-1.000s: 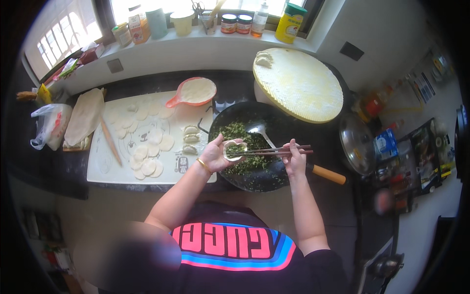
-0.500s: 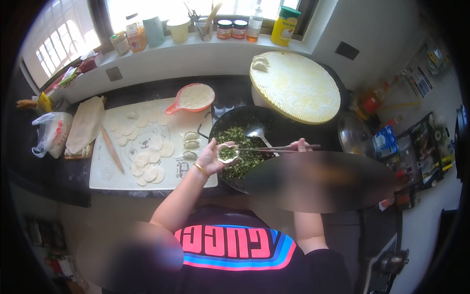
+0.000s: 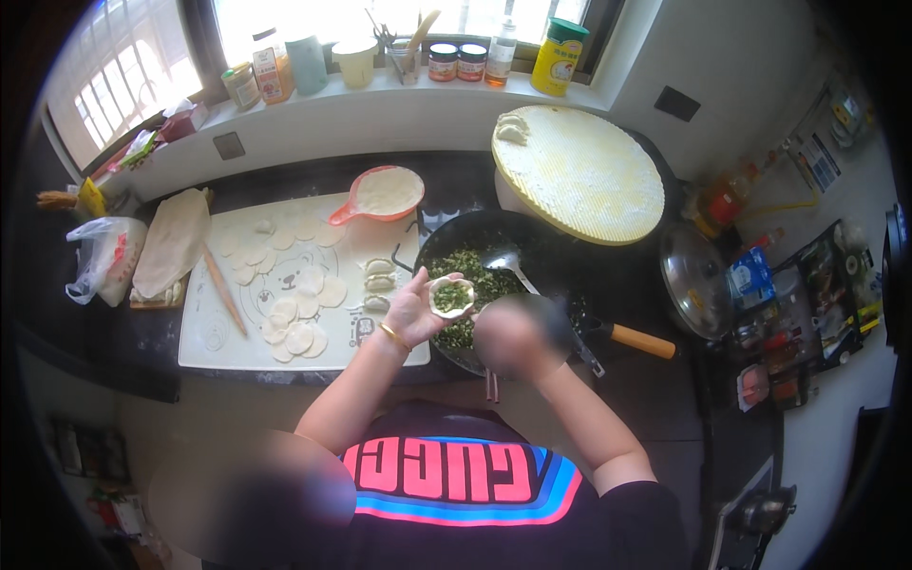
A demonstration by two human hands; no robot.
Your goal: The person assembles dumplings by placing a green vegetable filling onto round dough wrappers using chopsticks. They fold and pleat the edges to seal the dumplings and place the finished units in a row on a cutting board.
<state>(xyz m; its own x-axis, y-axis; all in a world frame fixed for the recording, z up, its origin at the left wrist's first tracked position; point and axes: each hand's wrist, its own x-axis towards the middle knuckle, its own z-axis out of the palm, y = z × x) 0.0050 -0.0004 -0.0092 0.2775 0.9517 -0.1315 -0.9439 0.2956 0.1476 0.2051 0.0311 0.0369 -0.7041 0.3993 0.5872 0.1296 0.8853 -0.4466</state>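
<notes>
In my left hand (image 3: 413,318) rests a round dumpling wrapper (image 3: 451,298) with green chopped filling in its middle. The fingers curve up around the wrapper, over the left part of a dark wok (image 3: 427,249). Close to its right side is my right hand (image 3: 522,337), its fingers hidden by a blurred patch. From below that patch stick out the ends of a pair of chopsticks (image 3: 491,386), apparently held in this hand. Chopped green filling (image 3: 465,271) lies in the wok with a metal spatula (image 3: 513,266). The spatula's handle runs under the blurred hand.
Left of the wok, a white board (image 3: 204,323) bears flat wrappers (image 3: 304,337), a rolling pin (image 3: 226,294) and folded dumplings (image 3: 379,283). Behind stand a red strainer-like bowl of flour (image 3: 388,190) and a round yellow tray (image 3: 579,176). The wok's wooden handle (image 3: 641,341) points right.
My right hand has come leftward and nearer the left hand. The chopsticks, level over the wok before, now show only their ends toward my body. The wrapper stays in my left hand.
</notes>
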